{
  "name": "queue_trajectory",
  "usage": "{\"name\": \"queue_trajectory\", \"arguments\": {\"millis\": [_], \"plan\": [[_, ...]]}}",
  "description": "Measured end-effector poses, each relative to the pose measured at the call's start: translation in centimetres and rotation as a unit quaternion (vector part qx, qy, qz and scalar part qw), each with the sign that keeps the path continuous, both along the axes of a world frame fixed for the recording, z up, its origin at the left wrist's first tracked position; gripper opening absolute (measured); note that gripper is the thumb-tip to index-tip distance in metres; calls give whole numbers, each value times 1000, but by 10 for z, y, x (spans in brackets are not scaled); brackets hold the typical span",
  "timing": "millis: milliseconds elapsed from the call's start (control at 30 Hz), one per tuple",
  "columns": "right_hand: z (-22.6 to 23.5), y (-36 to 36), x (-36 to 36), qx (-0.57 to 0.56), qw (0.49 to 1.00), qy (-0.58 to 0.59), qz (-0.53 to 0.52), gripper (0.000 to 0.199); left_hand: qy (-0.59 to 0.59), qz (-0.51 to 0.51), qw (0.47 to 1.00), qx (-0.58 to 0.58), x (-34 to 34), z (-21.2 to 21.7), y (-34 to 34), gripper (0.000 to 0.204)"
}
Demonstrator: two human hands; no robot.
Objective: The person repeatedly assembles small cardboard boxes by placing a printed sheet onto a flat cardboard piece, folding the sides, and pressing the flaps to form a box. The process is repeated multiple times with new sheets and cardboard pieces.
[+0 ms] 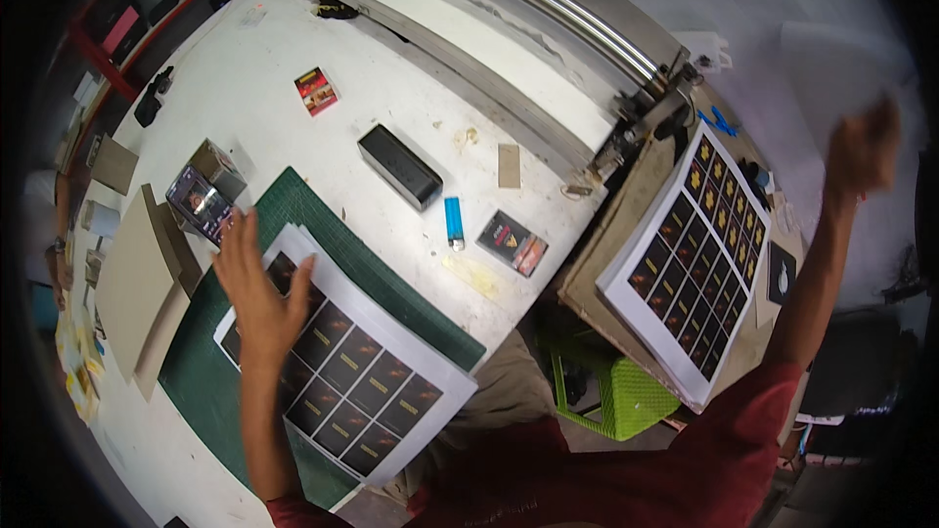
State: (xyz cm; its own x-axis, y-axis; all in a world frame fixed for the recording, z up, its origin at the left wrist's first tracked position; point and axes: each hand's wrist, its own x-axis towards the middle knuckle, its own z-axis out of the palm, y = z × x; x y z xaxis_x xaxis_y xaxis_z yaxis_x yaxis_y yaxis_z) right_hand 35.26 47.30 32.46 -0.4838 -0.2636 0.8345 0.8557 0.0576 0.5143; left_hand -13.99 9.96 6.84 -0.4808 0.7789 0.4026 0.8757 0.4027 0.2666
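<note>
A stack of white sheets printed with dark card designs (pixel 364 372) lies on a green cutting mat (pixel 201 372). Fingers spread, my left hand (pixel 256 279) rests over the stack's far left part. Beside its fingertips stands a small box with a dark printed side (pixel 201 205). My right arm reaches out to the right, and my right hand (pixel 866 147) is raised in the air, its fingers smeared by motion. Nearest to that arm is a second stack of printed sheets (pixel 685 274), some of its designs yellow, on a brown surface.
On the white table (pixel 235 78) are a black oblong block (pixel 401 166), a blue lighter (pixel 454 223), a dark pack (pixel 513 242), a red pack (pixel 316 91) and cardboard pieces (pixel 142 284). A machine with a metal rail (pixel 577 24) borders the far side. A green stool (pixel 626 396) stands below.
</note>
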Motion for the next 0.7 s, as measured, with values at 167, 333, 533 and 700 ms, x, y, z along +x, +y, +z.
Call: {"name": "queue_trajectory", "arguments": {"millis": [167,333,533,700], "plan": [[-46,138,-168,-145,962,-167,160,46,-44,-127,991,-14,34,34,68,75],[-111,237,-213,-309,888,-339,26,45,-99,-271,956,52,57,41,167,65],[-148,222,-258,-546,715,-415,134,35,-403,-239,880,73,63,12,279,63],[-124,167,-261,-767,486,-110,404,40,-750,-101,637,144,79,29,345,67]]}}
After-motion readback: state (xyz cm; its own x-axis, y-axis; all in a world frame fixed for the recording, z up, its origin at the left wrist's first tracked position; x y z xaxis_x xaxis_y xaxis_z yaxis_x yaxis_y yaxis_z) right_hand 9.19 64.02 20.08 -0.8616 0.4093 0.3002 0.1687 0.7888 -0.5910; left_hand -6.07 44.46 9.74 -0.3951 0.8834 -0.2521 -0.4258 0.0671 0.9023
